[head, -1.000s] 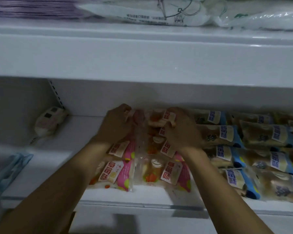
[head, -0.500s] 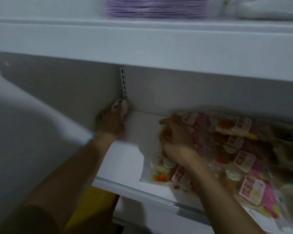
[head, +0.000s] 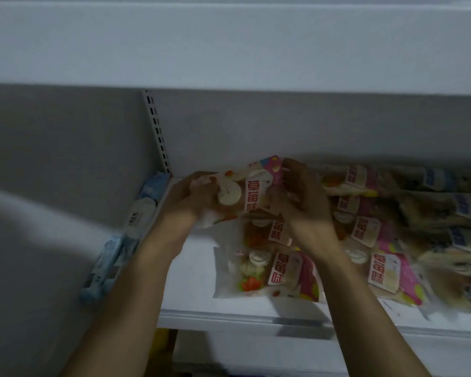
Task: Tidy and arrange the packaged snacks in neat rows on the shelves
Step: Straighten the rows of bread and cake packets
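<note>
White shelf [head: 191, 281] bears pink snack packs [head: 278, 276].

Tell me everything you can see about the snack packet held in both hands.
The held packet is a clear, crinkly plastic pouch with a pink end, a cream label with red characters, and pale round pieces inside. It is lifted at the shelf's back, above the pink packets. The left hand grips its left end, the right hand its pink end.

Pink-and-white snack packets [head: 267, 273], white shelf [head: 191, 281]
</note>
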Demonstrator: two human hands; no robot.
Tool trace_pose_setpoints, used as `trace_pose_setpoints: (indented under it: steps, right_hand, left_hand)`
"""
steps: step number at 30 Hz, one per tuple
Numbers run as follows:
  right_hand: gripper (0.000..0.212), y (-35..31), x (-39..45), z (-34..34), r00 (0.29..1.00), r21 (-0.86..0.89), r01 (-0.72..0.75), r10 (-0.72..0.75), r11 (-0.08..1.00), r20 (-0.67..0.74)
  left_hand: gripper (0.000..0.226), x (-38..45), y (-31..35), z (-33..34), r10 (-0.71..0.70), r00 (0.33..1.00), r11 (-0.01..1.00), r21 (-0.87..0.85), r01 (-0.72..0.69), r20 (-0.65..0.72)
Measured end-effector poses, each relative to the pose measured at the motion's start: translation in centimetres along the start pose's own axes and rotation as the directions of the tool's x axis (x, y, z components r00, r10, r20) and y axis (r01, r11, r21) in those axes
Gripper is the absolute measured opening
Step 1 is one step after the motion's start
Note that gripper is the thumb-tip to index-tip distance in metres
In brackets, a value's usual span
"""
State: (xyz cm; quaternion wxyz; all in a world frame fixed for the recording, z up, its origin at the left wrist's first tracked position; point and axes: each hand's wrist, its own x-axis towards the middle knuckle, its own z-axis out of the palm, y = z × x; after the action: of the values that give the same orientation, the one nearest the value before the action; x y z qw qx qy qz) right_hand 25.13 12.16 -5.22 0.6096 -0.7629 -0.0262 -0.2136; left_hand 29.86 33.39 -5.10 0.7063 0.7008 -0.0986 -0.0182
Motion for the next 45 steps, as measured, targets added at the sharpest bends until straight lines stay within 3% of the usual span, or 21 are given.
trace_pose_setpoints:
  steps: [4,6,9,12,15,19,23,26,29,33,41,45]
  right_hand:
    - [0.034,0.2,-1.5,-2.5,0.984,0.053,-0.033,0.041,0.998,-0.174]
    - [0.028,0.5,-2.5,-3.7,0.971,0.028,-0.047,0.052,0.999,-0.233]
    - [0.019,1.0,-3.8,-5.8,0.943,-0.024,-0.047,0.036,0.999,-0.33]
    - [0.018,1.4,-4.9,-7.8,0.923,-0.077,-0.103,0.067,0.992,-0.379]
    - [0.023,1.7,-5.6,-9.7,0.913,-0.093,-0.149,0.101,0.984,-0.394]
    - [0.027,1.5,-5.3,-12.7,0.903,-0.088,-0.136,0.087,0.987,-0.42]
    - [0.028,2.3,-4.5,-15.5,0.898,-0.135,-0.134,0.063,0.982,-0.435]
    - [0.017,3.8,-2.9,-17.0,0.88,-0.353,-0.129,-0.056,0.927,-0.471]
    - [0.009,4.9,-0.3,-18.2,0.913,-0.463,-0.19,-0.019,0.866,-0.409]
    - [0.018,4.9,1.3,-18.9,0.952,-0.592,-0.229,0.05,0.773,-0.302]
    - [0.028,5.8,1.0,-18.9,0.989,-0.641,-0.135,0.061,0.755,-0.137]
    - [0.044,7.4,0.8,-19.0,0.994,-0.661,-0.107,0.095,0.742,-0.055]
  left_hand:
    - [0.035,-1.3,0.8,4.0,0.122,0.982,0.993,0.022,-0.12,-0.142]
    - [0.042,-2.1,0.7,5.4,0.13,0.989,0.99,-0.038,-0.133,-0.07]
    - [0.031,-3.0,0.4,6.8,0.083,0.986,0.994,-0.087,-0.071,0.145]
    - [0.022,-3.0,-0.6,8.3,0.035,0.985,0.999,0.019,-0.039,0.167]
    - [0.022,-2.5,-1.7,10.2,0.073,0.995,0.976,0.2,-0.084,0.061]
    - [0.031,-2.1,-1.8,13.9,0.142,0.99,0.95,0.28,-0.136,-0.001]
    - [0.022,-1.3,-1.9,17.4,0.177,0.981,0.893,0.406,-0.192,0.076]
    - [0.011,0.3,-1.6,19.5,0.118,0.981,0.883,0.435,-0.176,0.156]
    - [0.028,1.5,-0.5,20.9,0.093,0.975,0.847,0.499,-0.183,0.2]
    - [0.037,2.0,0.3,22.3,0.044,0.972,0.74,0.646,-0.187,0.231]
    - [0.042,2.8,-1.8,22.5,0.049,0.983,0.647,0.745,-0.165,0.176]
    - [0.058,2.8,-2.7,22.5,0.04,0.982,0.6,0.782,-0.171,0.185]
